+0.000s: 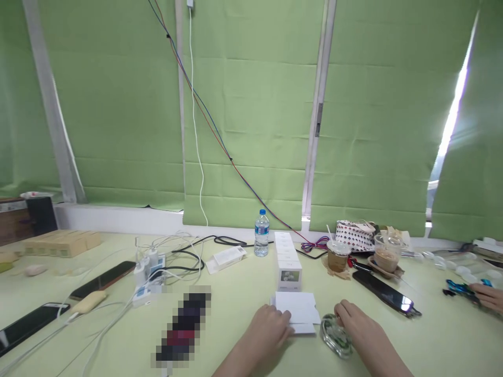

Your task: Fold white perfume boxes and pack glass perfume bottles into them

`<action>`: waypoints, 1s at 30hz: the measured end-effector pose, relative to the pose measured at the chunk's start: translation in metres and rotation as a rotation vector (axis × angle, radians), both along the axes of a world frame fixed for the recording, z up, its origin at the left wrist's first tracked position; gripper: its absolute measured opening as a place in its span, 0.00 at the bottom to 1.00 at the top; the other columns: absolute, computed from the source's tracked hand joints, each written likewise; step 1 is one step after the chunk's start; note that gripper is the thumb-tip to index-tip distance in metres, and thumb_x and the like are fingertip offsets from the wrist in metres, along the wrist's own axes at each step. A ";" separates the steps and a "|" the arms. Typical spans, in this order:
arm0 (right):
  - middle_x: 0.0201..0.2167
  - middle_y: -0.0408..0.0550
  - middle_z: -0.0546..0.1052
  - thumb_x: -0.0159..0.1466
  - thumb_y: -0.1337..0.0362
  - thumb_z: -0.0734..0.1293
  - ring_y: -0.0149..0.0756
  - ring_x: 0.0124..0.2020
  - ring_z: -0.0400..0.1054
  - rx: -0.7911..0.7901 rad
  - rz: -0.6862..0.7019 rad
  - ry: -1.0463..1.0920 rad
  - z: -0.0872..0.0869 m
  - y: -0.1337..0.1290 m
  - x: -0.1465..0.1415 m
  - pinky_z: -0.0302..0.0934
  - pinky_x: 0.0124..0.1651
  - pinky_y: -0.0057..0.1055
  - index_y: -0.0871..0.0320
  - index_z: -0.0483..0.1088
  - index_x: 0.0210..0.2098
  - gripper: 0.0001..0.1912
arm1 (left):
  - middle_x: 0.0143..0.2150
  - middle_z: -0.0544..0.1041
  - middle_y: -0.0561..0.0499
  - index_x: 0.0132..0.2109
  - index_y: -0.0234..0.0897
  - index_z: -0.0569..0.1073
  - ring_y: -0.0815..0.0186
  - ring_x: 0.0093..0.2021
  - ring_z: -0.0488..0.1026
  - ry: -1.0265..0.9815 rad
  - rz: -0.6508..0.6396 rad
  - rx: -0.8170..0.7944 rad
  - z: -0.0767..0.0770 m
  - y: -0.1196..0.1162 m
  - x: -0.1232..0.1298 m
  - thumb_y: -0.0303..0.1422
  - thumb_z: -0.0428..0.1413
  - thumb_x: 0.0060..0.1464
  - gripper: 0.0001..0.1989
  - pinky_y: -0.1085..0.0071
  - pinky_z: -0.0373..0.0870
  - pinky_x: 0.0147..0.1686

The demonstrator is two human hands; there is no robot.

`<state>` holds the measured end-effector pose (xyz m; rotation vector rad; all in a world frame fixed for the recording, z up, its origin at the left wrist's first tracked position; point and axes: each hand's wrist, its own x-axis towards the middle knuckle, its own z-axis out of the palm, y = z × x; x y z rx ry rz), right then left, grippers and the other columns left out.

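My left hand [270,327] has its fingers curled over the left edge of a white cardboard box [296,309], which lies on the table with a flap standing out at its near side. To the right, my right hand [353,320] pinches the rim of a small clear container [335,337] with something green in it; I cannot make out what. That container rests just beside the box, tilted or lying on the table. Straight behind the box stands a row of small white boxes [288,267], the front one with a dark picture on its face.
Behind stand a water bottle [261,235] and an opened white carton [228,257]. Two drink cups [338,256] and a black phone [385,290] are at right, near another person's hand [489,297]. Phones, a power strip [141,293] and white cables spread over the left.
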<state>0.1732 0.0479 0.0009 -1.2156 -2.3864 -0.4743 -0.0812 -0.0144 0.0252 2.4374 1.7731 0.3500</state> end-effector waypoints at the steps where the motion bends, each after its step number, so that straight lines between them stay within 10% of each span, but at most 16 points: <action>1: 0.28 0.44 0.73 0.59 0.79 0.58 0.36 0.27 0.71 0.079 0.001 -0.045 -0.002 0.003 -0.001 0.54 0.21 0.26 0.54 0.63 0.29 0.13 | 0.45 0.77 0.42 0.45 0.37 0.73 0.53 0.48 0.71 -0.009 0.027 0.005 0.003 0.003 0.000 0.31 0.47 0.60 0.12 0.57 0.64 0.49; 10: 0.28 0.47 0.74 0.47 0.90 0.57 0.39 0.30 0.71 0.197 -0.166 -0.130 0.004 0.009 -0.011 0.59 0.24 0.27 0.56 0.67 0.27 0.23 | 0.50 0.73 0.34 0.48 0.31 0.71 0.40 0.52 0.66 -0.189 0.257 -0.133 -0.003 0.048 0.000 0.39 0.68 0.32 0.33 0.51 0.64 0.48; 13: 0.28 0.49 0.75 0.51 0.89 0.58 0.41 0.31 0.72 0.168 -0.241 -0.154 0.012 0.012 -0.017 0.62 0.28 0.30 0.57 0.69 0.27 0.21 | 0.38 0.77 0.42 0.33 0.35 0.74 0.43 0.43 0.72 -0.295 0.303 -0.216 -0.003 0.046 -0.015 0.38 0.70 0.25 0.23 0.56 0.68 0.40; 16: 0.31 0.52 0.77 0.53 0.87 0.60 0.45 0.35 0.72 0.174 -0.269 -0.174 0.023 0.015 -0.027 0.63 0.32 0.34 0.58 0.71 0.29 0.19 | 0.25 0.74 0.51 0.23 0.37 0.70 0.54 0.30 0.74 -0.445 0.353 -0.276 0.009 0.037 -0.051 0.37 0.67 0.29 0.15 0.67 0.68 0.27; 23: 0.43 0.55 0.76 0.60 0.73 0.66 0.48 0.43 0.69 0.086 -0.099 -0.112 0.050 0.027 -0.079 0.63 0.40 0.38 0.57 0.71 0.46 0.14 | 0.22 0.69 0.55 0.37 0.35 0.68 0.70 0.17 0.66 -0.757 0.607 -0.060 0.050 0.032 -0.151 0.52 0.48 0.51 0.22 0.76 0.55 0.15; 27: 0.48 0.55 0.74 0.58 0.72 0.68 0.47 0.47 0.67 -0.004 -0.057 -0.089 0.053 0.043 -0.108 0.63 0.41 0.36 0.57 0.68 0.50 0.20 | 0.36 0.76 0.44 0.46 0.34 0.65 0.61 0.34 0.76 -0.750 0.763 0.148 0.053 0.047 -0.163 0.46 0.43 0.58 0.20 0.69 0.70 0.31; 30: 0.46 0.56 0.74 0.56 0.72 0.69 0.48 0.47 0.67 -0.043 -0.044 -0.068 0.053 0.052 -0.119 0.63 0.42 0.36 0.59 0.70 0.47 0.19 | 0.51 0.72 0.34 0.50 0.32 0.65 0.48 0.58 0.65 -0.680 0.822 0.252 0.047 0.051 -0.150 0.39 0.50 0.55 0.19 0.55 0.62 0.53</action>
